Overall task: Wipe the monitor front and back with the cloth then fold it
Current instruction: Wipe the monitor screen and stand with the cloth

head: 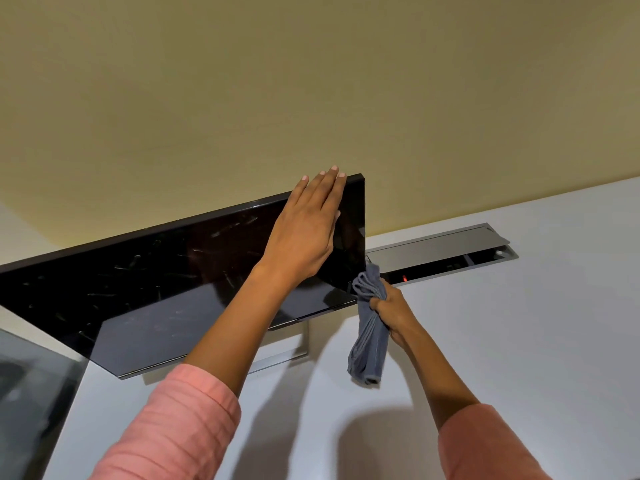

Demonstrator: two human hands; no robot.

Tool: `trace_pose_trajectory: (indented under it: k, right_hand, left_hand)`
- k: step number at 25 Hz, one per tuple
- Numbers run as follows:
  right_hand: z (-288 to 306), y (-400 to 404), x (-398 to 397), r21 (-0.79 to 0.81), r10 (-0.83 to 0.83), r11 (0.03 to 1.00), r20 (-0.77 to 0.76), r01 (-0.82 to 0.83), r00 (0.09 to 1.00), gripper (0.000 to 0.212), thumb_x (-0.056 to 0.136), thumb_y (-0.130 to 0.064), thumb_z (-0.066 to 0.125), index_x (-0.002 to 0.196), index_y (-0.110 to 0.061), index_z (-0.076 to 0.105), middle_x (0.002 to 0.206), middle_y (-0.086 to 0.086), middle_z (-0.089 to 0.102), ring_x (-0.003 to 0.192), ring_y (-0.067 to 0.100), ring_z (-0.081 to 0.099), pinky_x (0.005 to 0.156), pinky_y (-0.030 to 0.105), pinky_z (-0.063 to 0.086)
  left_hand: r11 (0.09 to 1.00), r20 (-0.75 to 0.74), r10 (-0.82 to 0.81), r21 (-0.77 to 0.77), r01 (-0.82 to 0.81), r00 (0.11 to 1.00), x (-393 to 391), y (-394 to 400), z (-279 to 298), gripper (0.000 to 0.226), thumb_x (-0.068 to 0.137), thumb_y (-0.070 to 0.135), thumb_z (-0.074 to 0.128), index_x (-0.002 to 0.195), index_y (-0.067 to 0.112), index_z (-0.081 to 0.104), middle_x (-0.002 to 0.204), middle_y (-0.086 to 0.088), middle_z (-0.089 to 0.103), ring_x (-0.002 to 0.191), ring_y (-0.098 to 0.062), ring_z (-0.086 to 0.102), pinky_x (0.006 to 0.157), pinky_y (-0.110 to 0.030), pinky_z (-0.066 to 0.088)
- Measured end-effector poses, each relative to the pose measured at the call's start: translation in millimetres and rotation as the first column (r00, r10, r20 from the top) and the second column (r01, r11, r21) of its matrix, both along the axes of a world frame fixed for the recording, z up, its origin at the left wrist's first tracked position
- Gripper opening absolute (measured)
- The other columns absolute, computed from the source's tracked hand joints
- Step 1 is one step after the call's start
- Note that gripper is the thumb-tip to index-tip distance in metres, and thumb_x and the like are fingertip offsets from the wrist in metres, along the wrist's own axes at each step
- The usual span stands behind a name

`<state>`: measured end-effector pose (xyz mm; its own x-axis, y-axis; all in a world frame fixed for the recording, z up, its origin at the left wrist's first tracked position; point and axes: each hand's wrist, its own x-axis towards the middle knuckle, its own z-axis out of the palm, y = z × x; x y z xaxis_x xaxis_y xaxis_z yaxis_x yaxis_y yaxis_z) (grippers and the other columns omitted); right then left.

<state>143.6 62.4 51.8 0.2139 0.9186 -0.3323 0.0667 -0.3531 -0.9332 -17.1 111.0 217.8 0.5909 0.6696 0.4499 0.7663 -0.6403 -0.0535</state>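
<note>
Left hand [306, 223] lies flat, fingers straight, against the dark screen of the monitor [145, 289] near its upper right corner. Right hand [391, 308] grips a bunched grey cloth [369, 344] at the monitor's lower right corner, above the white desk [536, 341].

One glossy black flat monitor [156, 289], one bunched grey cloth [369, 327], two bare hands (both pink-sleeved), one recessed metal cable hatch [446, 249].
</note>
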Motion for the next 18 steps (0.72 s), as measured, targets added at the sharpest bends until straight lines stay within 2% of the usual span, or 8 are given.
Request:
trace_pose_trajectory:
  k: [4,8,10,13,16,18]
  right_hand:
    - [6.2,-7.2,-3.7,0.006,-0.017,1.0,-0.029,0.017,0.999,0.056,0.086,0.016,0.038,0.136,-0.007,0.047,0.111,0.016,0.061,0.095,0.03,0.059,0.084,0.037,0.05]
    - [45.8,-0.1,-6.9,0.132,-0.059,0.989,-0.046,0.064,0.997,0.051,0.085,0.016,0.038,0.125,-0.011,0.054,0.1,0.014,0.063,0.083,0.027,0.059,0.073,0.031,0.05]
    - [72.1,3.7,-9.6,0.216,-0.085,0.971,-0.077,0.099,0.993,0.052,0.085,0.016,0.039,0.12,-0.019,0.055,0.098,0.012,0.063,0.082,0.026,0.059,0.072,0.032,0.049]
    - [109.7,7.2,-12.0,0.344,-0.086,0.931,-0.114,0.12,0.99,0.049,0.086,0.016,0.039,0.114,-0.02,0.055,0.095,0.009,0.063,0.08,0.022,0.06,0.073,0.032,0.051]
    - [139.1,15.4,-10.5,0.461,-0.082,0.883,-0.03,0.087,0.996,0.05,0.085,0.015,0.04,0.116,-0.02,0.056,0.095,0.006,0.064,0.083,0.022,0.06,0.075,0.032,0.05]
    - [155.5,21.4,-8.2,0.507,-0.09,0.861,0.08,0.037,0.993,0.054,0.083,0.016,0.04,0.125,-0.014,0.055,0.103,0.007,0.064,0.089,0.021,0.059,0.075,0.027,0.047]
  left_hand:
    - [0.997,0.075,0.058,-0.051,-0.054,0.996,-20.7,-6.6,2.8,0.051,0.1,0.024,0.023,0.145,0.001,0.026,0.152,-0.016,0.027,0.142,-0.027,0.022,0.118,-0.033,0.005]
    - [0.988,0.068,0.147,-0.058,-0.143,0.987,-44.0,-14.8,1.0,0.054,0.1,0.029,0.02,0.147,0.002,0.02,0.153,-0.016,0.024,0.144,-0.027,0.016,0.119,-0.036,0.004]
    - [0.985,0.092,0.154,-0.092,-0.146,0.984,-49.5,-17.8,2.1,0.052,0.102,0.028,0.02,0.148,0.004,0.015,0.153,-0.015,0.025,0.144,-0.025,0.016,0.119,-0.035,0.004]
    - [0.984,0.13,0.147,-0.121,-0.131,0.981,-54.1,-22.5,4.6,0.053,0.102,0.025,0.024,0.149,0.005,0.01,0.152,-0.015,0.027,0.144,-0.025,0.017,0.119,-0.036,0.005]
    - [0.981,0.154,0.157,-0.14,-0.136,0.976,-60.1,-27.0,7.1,0.053,0.102,0.024,0.026,0.149,0.006,0.009,0.152,-0.015,0.027,0.144,-0.025,0.018,0.119,-0.035,0.004]
    - [0.976,0.16,0.175,-0.158,-0.15,0.972,-65.8,-30.7,8.5,0.053,0.103,0.025,0.025,0.149,0.007,0.007,0.154,-0.013,0.024,0.144,-0.025,0.016,0.119,-0.034,0.003]
